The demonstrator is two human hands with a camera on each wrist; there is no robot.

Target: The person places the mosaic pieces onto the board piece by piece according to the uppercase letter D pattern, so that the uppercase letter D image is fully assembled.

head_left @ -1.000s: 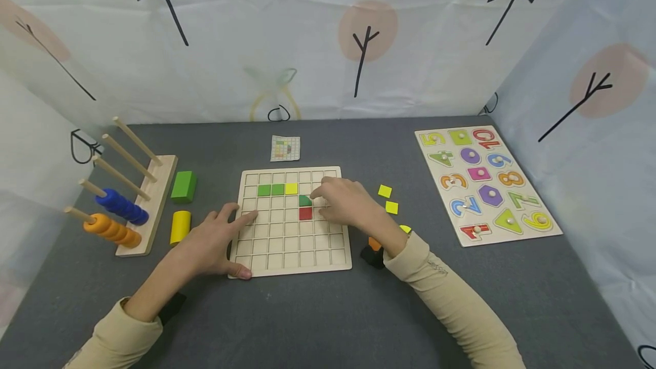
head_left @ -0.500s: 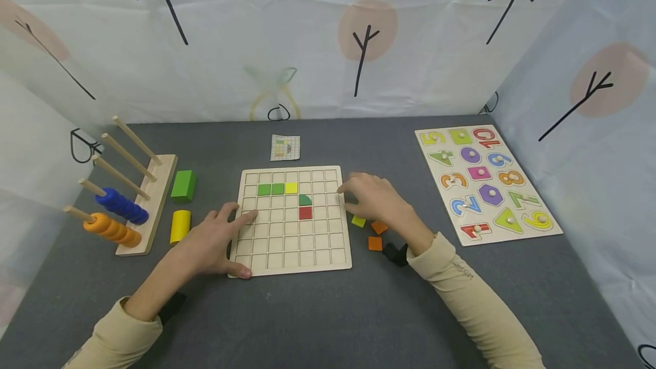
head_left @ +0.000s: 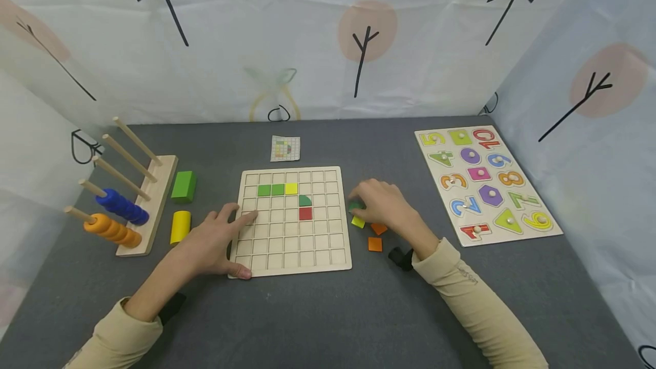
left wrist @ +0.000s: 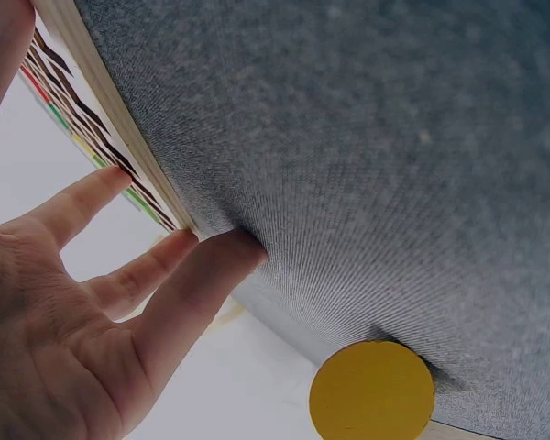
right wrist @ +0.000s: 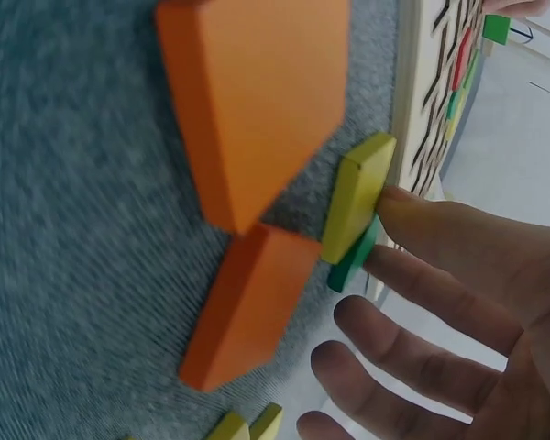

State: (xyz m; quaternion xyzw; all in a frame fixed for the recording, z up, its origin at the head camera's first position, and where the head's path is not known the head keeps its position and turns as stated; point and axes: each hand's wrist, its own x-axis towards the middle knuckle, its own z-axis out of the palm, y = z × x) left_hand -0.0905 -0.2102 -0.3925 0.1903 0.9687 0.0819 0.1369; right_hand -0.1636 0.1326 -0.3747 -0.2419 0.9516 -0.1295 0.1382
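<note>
A wooden grid board (head_left: 287, 261) lies in front of me, bearing green squares (head_left: 270, 189), a yellow square (head_left: 291, 188), a green quarter-circle tile (head_left: 304, 200) and a red square (head_left: 305, 213). My left hand (head_left: 212, 241), fingers spread, rests over the board's left edge, thumb at the near corner. Just off the board's right edge, my right hand (head_left: 384, 205) has thumb and index finger at opposite sides of a dark green tile (right wrist: 356, 258), pinching it low at the table. Beside that tile lies a yellow tile (right wrist: 362, 188); the right hand partly hides the green one in the head view.
Two orange tiles (head_left: 375, 244) lie below the right hand. A small pattern card (head_left: 285, 148) sits behind the board. Left are a yellow cylinder (head_left: 180, 226), a green block (head_left: 183, 187) and a peg stand (head_left: 156, 198) with rings. A number puzzle (head_left: 471, 232) is at right.
My right hand has left the green quarter-circle tile on the board, moved right past the edge, and come down to the loose dark green tile. The left hand stays put.
</note>
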